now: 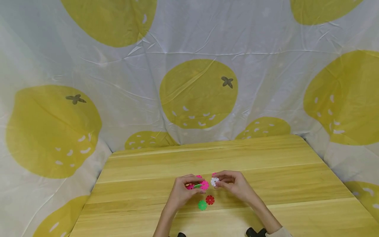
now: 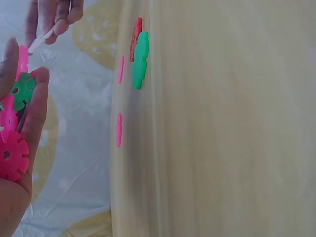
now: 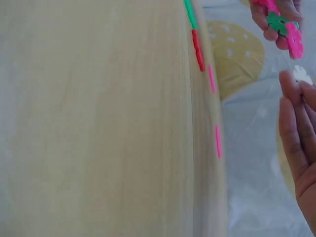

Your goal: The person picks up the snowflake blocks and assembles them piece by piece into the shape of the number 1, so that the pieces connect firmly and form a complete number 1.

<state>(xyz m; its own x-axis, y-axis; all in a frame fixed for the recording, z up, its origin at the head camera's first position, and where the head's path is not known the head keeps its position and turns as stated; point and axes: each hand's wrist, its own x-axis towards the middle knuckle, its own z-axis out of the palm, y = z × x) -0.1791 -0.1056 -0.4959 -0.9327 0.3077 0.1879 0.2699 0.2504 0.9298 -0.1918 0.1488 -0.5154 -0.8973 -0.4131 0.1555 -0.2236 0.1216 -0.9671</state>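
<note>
My left hand point(image 1: 180, 191) holds a row of notched plastic discs joined edge to edge. In the left wrist view, a green disc point(image 2: 22, 91) sits among pink ones, with a larger pink disc point(image 2: 12, 155) near the palm. At the row's other end a bright pink disc point(image 1: 204, 185) faces my right hand point(image 1: 238, 186). Between thumb and fingertips, that right hand pinches a white notched disc point(image 1: 214, 181). A small gap separates the white disc from the pink one in the right wrist view. Fingers partly hide the joined row.
On the wooden table point(image 1: 266, 164) in front of me lie a loose red disc point(image 1: 210, 199) and a loose green disc point(image 1: 202, 205). Two pink discs lie farther back, one pink disc point(image 1: 199, 176) behind the left hand. A lemon-patterned cloth point(image 1: 260, 82) hangs beyond the table.
</note>
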